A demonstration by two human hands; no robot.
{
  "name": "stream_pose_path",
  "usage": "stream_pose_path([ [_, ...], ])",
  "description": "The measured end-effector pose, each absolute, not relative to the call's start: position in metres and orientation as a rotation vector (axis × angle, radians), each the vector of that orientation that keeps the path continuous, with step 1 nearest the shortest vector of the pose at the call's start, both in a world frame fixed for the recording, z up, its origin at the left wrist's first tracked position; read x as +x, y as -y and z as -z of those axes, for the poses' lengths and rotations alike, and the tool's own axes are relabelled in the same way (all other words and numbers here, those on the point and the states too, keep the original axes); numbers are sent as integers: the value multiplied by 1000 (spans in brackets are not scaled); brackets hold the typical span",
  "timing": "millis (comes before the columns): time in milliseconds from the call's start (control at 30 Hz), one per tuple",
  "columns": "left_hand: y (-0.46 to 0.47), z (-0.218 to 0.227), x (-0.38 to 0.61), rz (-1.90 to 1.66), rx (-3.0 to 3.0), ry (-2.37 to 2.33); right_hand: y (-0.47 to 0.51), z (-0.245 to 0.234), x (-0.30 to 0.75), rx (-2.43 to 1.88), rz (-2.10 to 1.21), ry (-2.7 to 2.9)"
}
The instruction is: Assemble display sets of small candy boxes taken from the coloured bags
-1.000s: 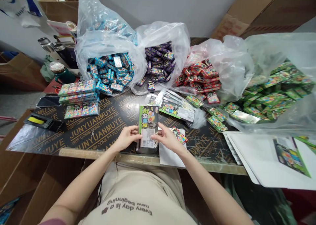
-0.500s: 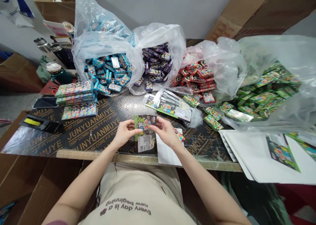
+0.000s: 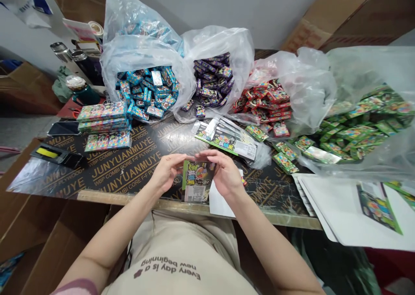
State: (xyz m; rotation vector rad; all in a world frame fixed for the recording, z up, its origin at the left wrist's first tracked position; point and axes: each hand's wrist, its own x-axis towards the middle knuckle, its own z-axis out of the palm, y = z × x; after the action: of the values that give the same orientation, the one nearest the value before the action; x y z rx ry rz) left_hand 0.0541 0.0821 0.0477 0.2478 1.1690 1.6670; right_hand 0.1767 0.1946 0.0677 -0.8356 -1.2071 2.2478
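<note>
A flat black-and-green printed packet [image 3: 198, 180] is upright between my hands near the table's front edge, its lower end towards me. My left hand [image 3: 169, 170] is at its left edge, fingers bent over the top. On the other side my right hand [image 3: 227, 173] curves around the right edge, its fingertips meeting the left ones above the packet. Both thumbs are partly hidden. Under my right hand lies a white sheet [image 3: 220, 202], with a small colourful box mostly covered behind the wrist. Several similar printed packets [image 3: 227, 140] lie fanned out just beyond.
Plastic bags along the back hold blue boxes [image 3: 152, 94], purple boxes [image 3: 212, 81], red boxes [image 3: 267, 100] and green boxes [image 3: 359, 126]. Stacked box strips [image 3: 103, 122], a phone [image 3: 64, 128] and a black tape dispenser [image 3: 56, 155] sit left. White boards [image 3: 340, 217] overhang the right front edge.
My thumbs have left the packet's front face, and my fingers have come together over its top edge. The view has shifted slightly.
</note>
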Motion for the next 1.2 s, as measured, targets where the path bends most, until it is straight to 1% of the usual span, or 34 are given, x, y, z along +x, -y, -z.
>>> stream_pose_path([
  [67,-87,-54,56,-1638,231,-1171,-197,-66,180,-840,-2308,1240],
  [133,-89,-58,58,-1641,299,-1180,-198,-62,184,-814,-2288,1281],
  [233,-87,-58,60,-1707,498,-1282,-198,-53,192,-760,-2020,1409],
  [333,-80,-57,60,-1724,790,-1507,-197,-44,201,-691,-1762,1585],
  [433,-74,-62,58,-1679,1094,-1679,-196,-42,209,-588,-1696,1729],
  [500,-72,-68,56,-1630,1222,-1729,-196,-47,211,-596,-1665,1789],
  [567,-72,-73,53,-1580,1233,-1735,-195,-55,210,-659,-1653,1807],
  [700,-75,-78,45,-1516,1016,-1667,-193,-70,205,-729,-1729,1820],
  [800,-78,-78,43,-1445,909,-1639,-192,-73,203,-733,-1775,1794],
  [867,-78,-79,45,-1427,960,-1687,-191,-72,204,-749,-1753,1809],
  [1000,-74,-83,51,-1449,1343,-1830,-192,-71,208,-708,-1624,1914],
  [1067,-71,-83,52,-1437,1461,-1834,-193,-72,210,-692,-1615,1921],
  [1200,-69,-81,48,-1417,1341,-1757,-194,-75,212,-774,-1718,1859],
])
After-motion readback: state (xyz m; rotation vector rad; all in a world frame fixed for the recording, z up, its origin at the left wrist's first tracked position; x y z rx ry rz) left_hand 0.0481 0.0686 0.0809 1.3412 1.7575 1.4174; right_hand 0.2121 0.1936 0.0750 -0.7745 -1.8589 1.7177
